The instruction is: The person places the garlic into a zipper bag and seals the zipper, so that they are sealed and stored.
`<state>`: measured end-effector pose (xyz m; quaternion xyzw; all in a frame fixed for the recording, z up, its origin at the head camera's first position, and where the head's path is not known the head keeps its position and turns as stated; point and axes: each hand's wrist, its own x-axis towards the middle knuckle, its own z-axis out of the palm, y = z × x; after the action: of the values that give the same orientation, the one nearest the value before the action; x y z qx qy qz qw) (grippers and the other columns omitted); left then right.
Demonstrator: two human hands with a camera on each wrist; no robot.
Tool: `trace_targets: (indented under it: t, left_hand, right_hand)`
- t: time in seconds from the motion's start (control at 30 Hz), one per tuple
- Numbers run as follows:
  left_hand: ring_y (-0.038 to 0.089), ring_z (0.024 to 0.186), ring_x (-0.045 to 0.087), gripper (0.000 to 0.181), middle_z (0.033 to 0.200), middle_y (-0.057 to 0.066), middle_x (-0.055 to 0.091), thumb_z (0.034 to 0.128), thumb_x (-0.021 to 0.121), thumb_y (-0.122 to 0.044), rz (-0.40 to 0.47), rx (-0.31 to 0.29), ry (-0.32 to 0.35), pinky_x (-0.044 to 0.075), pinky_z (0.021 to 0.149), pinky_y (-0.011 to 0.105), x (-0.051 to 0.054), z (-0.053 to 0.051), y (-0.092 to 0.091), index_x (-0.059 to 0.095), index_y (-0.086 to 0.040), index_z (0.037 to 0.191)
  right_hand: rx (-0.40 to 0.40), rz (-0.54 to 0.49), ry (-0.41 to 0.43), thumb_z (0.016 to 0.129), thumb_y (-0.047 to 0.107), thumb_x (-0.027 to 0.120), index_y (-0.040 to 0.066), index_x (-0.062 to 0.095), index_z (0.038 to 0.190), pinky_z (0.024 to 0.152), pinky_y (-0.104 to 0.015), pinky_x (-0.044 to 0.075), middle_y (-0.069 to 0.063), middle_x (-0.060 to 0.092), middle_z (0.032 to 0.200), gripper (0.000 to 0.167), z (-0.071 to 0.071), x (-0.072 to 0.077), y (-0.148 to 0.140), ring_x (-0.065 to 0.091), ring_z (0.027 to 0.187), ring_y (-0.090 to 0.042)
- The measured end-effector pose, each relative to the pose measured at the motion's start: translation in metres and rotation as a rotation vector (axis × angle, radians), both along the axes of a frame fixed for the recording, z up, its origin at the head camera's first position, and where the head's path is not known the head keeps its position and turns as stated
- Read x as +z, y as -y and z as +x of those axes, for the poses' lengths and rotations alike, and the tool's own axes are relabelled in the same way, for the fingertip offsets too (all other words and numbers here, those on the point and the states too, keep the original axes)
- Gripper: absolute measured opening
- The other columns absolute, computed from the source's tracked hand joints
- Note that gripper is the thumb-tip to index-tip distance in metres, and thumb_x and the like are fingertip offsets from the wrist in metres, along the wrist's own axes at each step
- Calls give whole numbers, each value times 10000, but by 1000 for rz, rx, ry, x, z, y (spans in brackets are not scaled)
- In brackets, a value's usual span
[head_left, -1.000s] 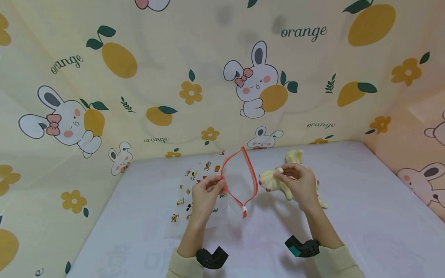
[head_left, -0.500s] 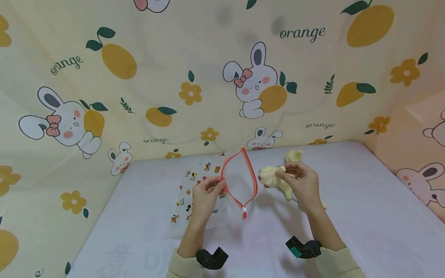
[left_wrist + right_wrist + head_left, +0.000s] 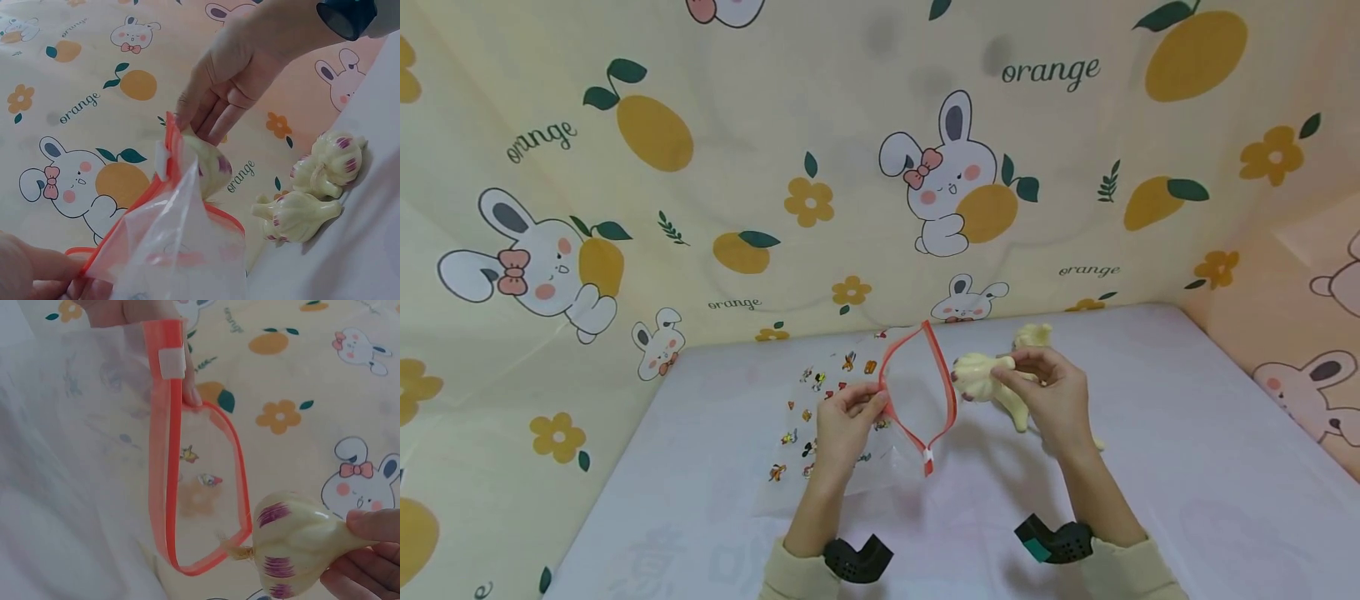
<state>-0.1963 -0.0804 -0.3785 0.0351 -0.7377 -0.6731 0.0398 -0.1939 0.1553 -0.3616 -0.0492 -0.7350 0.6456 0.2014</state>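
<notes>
The left hand [image 3: 850, 421] pinches the near-side edge of a clear plastic bag [image 3: 801, 400], its thumb and fingers clamped together on the orange-red zip strip [image 3: 942, 367]. The strip bows apart into a tall, pointed loop, so the mouth of the bag stands open toward the right hand [image 3: 1054, 396]. A white slider [image 3: 928, 455] sits at the lower end of the loop, and small colourful cartoon figures are printed over the film.

The right hand holds a garlic bulb [image 3: 981, 377] by its stem, thumb on one side and fingers on the other, clamped on the narrow end. The bulb is pale cream with purple streaks, and it is raised above the tabletop [image 3: 700, 500]. Its root end points at the bag's open mouth and lies right beside the strip; in the right wrist view the dry roots overlap the rim, but I cannot tell whether they touch it or have crossed it. The round body of the bulb is outside the bag.

More garlic bulbs [image 3: 294, 215] lie close together on the white-covered tabletop, beyond and below the right hand, partly hidden by it in the head view; they overlap, so their exact number is unclear. Behind everything hangs a cream cloth [image 3: 700, 200] with rabbits, oranges, flowers and the word "orange"
</notes>
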Motion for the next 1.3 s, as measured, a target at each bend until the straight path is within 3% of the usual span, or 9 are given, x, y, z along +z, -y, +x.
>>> trace_targets:
  t: [0.4,0.77,1.3]
  left_hand:
    - [2,705,641,222,970,199,730,891,674,-84,-10,-18,-14,582,672,126,-1,0,-3,678,53,1066]
    - [12,714,645,225,973,206,730,888,680,-90,-5,-17,-15,591,683,139,-1,2,-5,681,51,1063]
    - [-5,714,644,236,955,184,735,887,681,-88,8,-20,-25,588,686,135,-1,2,-3,675,64,1067]
  right_hand:
    - [22,39,-27,797,21,759,-69,627,998,677,-69,519,321,632,766,257,4,3,3,609,809,79]
    - [84,-2,-107,782,-18,759,-108,627,955,645,-89,552,266,668,784,236,6,2,10,626,799,47]
    - [162,-13,-62,786,1,759,-84,613,961,679,-98,558,260,653,784,243,1,-12,23,617,814,63]
